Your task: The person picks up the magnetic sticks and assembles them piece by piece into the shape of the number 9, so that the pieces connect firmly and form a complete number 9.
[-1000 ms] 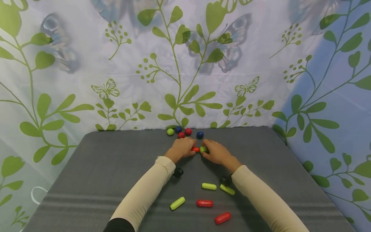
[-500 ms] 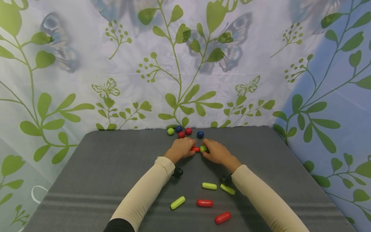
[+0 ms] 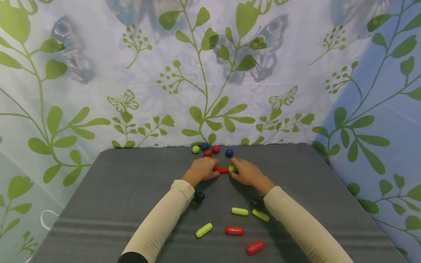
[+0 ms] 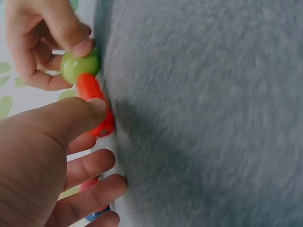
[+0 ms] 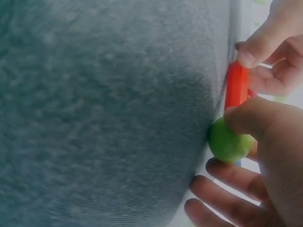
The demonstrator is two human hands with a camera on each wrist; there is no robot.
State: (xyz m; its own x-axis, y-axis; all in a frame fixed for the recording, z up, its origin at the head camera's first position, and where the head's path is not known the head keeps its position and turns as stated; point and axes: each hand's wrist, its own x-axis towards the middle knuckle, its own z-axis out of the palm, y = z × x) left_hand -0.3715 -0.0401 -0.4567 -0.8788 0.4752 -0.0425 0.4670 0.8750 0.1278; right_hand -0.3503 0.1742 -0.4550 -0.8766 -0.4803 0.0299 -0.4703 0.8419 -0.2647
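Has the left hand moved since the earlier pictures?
Yes, slightly: in the head view, judged against the rightmost blue ball, the left hand has shifted leftward, away from that ball.

The right hand (image 5: 279, 146) is pinching a green ball (image 5: 229, 144) between thumb and fingers; a red stick (image 5: 236, 85) is extending from the thumb's tip to the left hand (image 5: 286, 33), whose thumb and fingers are gripping its other end, grey cloth (image 5: 104, 113) spreading beside both hands' fingertips

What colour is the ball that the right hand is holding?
The ball is green; it shows best in the right wrist view.
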